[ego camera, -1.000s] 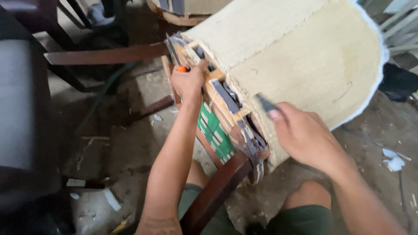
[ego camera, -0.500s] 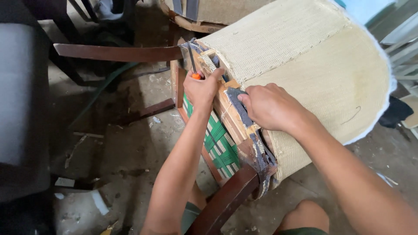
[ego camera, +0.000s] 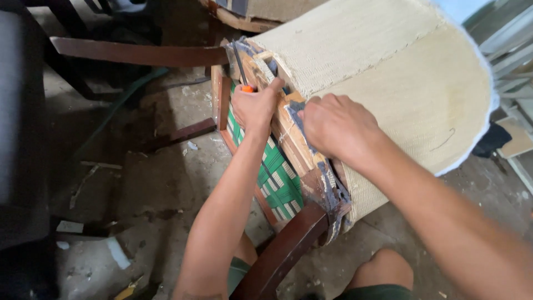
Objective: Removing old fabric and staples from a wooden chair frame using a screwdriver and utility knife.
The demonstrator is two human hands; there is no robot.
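A chair lies tipped on its side, its seat padded in pale woven cloth [ego camera: 388, 72]. Green webbing [ego camera: 280, 180] shows on the seat's underside, framed by a raw wooden rail [ego camera: 297, 147] with frayed grey fabric along it. My left hand [ego camera: 255, 108] grips a tool with an orange handle [ego camera: 247, 88], its dark shaft pointing up at the rail's far corner. My right hand [ego camera: 336, 128] is closed on the grey fabric at the rail's edge, just right of the left hand. A dark wooden chair leg [ego camera: 283, 253] runs toward my knees.
Another dark chair leg [ego camera: 139, 54] juts left across the dirty concrete floor [ego camera: 161, 183], which is littered with scraps. A dark upholstered piece [ego camera: 19, 128] stands at the left. White slatted furniture [ego camera: 513, 50] is at the right edge.
My right hand came in from the lower right and closed on the fabric at the seat rail. The left hand stayed on the tool at the corner. The camera shifted closer.
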